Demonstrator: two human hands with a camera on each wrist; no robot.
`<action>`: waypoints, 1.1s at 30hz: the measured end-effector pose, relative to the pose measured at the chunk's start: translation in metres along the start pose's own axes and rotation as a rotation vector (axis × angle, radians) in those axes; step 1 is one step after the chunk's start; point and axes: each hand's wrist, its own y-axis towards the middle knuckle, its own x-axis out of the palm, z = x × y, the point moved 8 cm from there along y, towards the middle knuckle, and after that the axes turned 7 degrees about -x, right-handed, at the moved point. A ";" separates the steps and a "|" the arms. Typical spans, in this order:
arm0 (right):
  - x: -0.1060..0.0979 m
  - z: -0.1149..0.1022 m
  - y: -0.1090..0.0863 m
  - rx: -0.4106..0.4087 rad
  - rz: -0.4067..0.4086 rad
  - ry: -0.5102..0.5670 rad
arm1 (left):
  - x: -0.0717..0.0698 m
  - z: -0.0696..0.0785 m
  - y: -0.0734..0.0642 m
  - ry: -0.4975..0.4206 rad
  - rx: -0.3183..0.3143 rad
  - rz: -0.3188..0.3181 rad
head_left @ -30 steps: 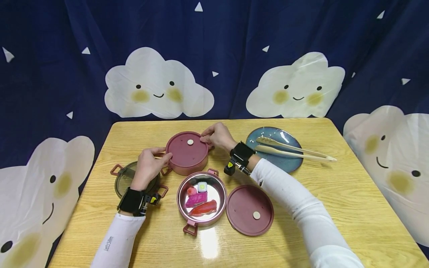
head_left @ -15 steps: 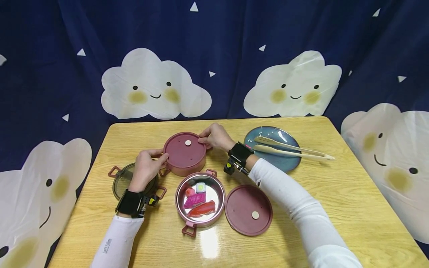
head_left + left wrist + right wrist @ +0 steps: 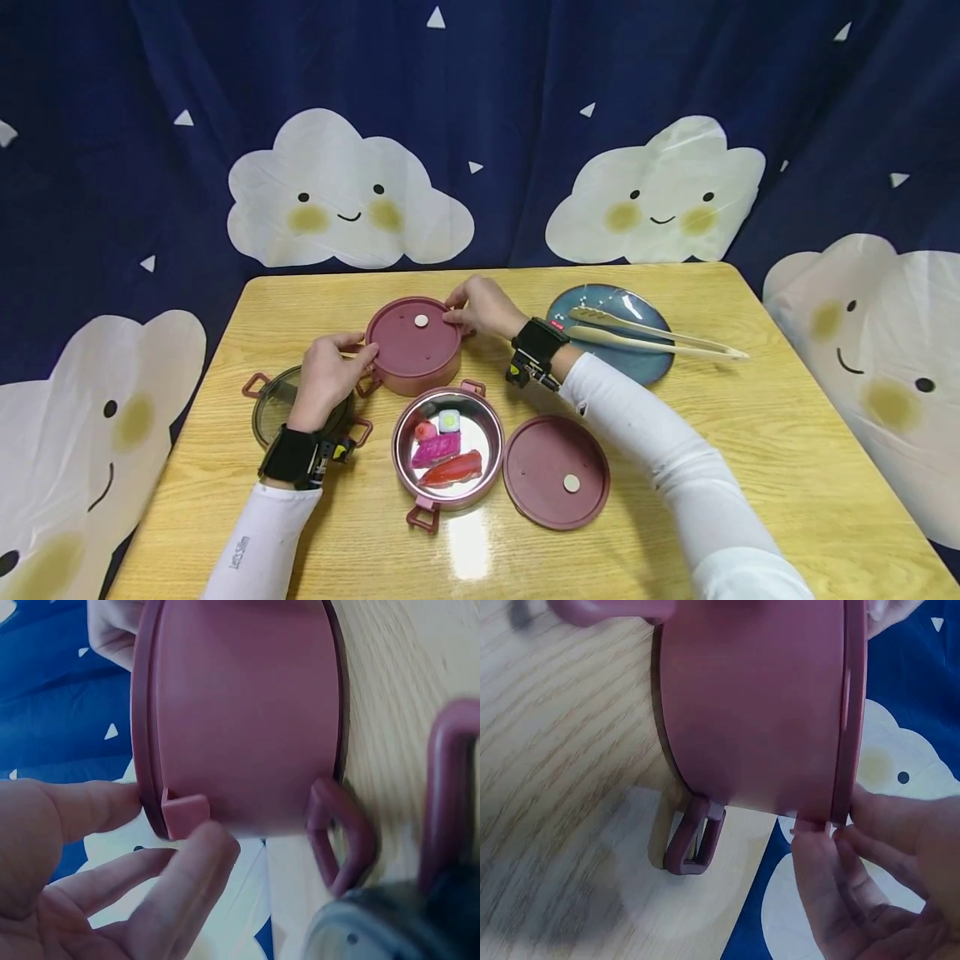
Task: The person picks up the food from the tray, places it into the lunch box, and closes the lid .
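Note:
A dark-red pot with its lid on (image 3: 416, 342) stands toward the back of the table. My left hand (image 3: 327, 371) pinches it at the left, thumb on the lid's edge and fingers (image 3: 214, 847) at a small side tab just below. At the far right side my right hand (image 3: 487, 308) does likewise, its thumb (image 3: 892, 821) against the lid rim. Below the tabs, a loop handle (image 3: 695, 844) sticks out near the base. Directly in front sits a lidless pot (image 3: 487, 487) holding toy sushi pieces (image 3: 450, 468). Its loose red lid (image 3: 551, 500) lies flat to the right.
A glass-lidded pot (image 3: 273, 417) with red handles stands at the left, partly under my left forearm. On the right, a blue plate (image 3: 633, 371) carries pale tongs (image 3: 697, 347) that overhang its edge. A dark curtain with clouds (image 3: 352, 183) hangs behind the table.
The head view has shifted slightly. Both hands keep their places at the red lidded pot, and nothing else has visibly moved.

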 end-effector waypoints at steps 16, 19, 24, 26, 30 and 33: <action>0.020 -0.041 -0.009 -0.376 -0.315 -0.360 | 0.015 0.043 -0.007 0.275 0.348 -0.138; 0.027 -0.045 -0.010 -0.398 -0.362 -0.375 | 0.018 0.047 -0.008 0.347 0.394 -0.178; 0.032 -0.041 -0.008 -0.351 -0.406 -0.361 | 0.020 0.053 -0.008 0.438 0.457 -0.200; 0.034 -0.038 -0.008 -0.328 -0.416 -0.354 | 0.020 0.054 -0.007 0.456 0.456 -0.207; 0.035 -0.036 -0.008 -0.298 -0.425 -0.333 | 0.021 0.054 -0.005 0.471 0.431 -0.213; 0.034 -0.037 -0.007 -0.290 -0.420 -0.328 | 0.021 0.055 -0.004 0.465 0.422 -0.206</action>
